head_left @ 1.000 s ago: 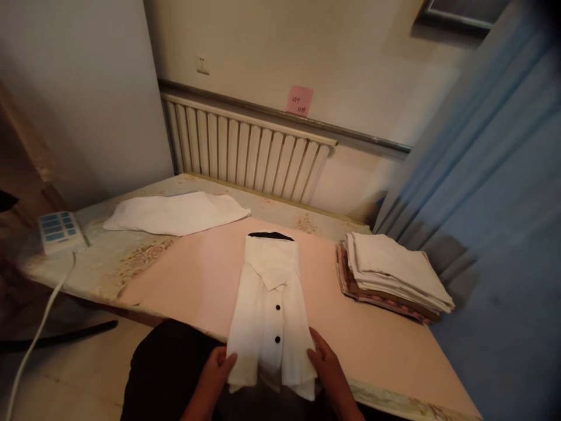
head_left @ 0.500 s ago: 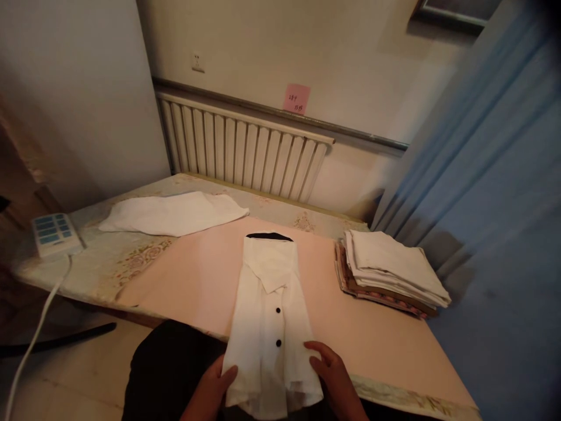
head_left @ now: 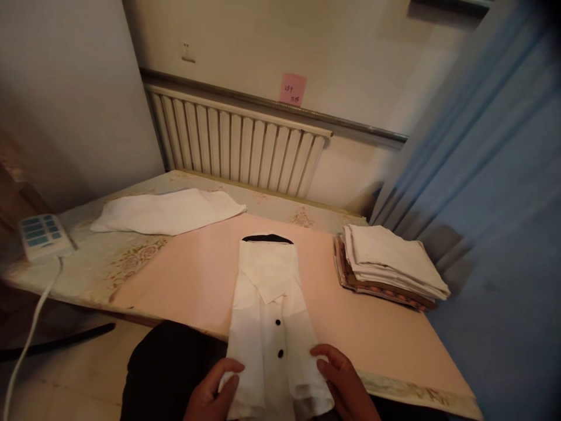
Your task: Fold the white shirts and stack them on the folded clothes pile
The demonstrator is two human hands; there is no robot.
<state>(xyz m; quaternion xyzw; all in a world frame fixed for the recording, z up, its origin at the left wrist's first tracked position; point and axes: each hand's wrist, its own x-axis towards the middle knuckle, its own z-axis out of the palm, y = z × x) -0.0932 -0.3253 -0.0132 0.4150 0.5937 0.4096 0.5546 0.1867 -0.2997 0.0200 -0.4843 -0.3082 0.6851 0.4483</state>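
Plainly, several parts escape us at this moment. The lower hem of the white garment [head_left: 274,269] runs off the bottom of the view, as do both wrists, and we cannot make out most of the fingers tucked behind or under the cloth. At the top, a dark frame [head_left: 460,6] is mostly cut off, and the writing on the pink note [head_left: 293,89] is too small for us to read surely.

We see the left hand [head_left: 213,390] at the garment's left edge, its grip slightly open, thumb and forefinger parted over the cloth. The right hand [head_left: 344,379] mirrors it at the right edge, grip likewise a little open, with the thumb and forefinger tips at the fabric.

The garment lies on the pink sheet [head_left: 175,275] that covers much of the counter [head_left: 138,257], its near part passing over the front edge. Its long axis runs away from us; the narrower end, with a dark band [head_left: 268,238], points toward the radiator [head_left: 236,143], and the wider end comes toward us. Two black buttons [head_left: 280,354] line up along that axis, below a folded flap.
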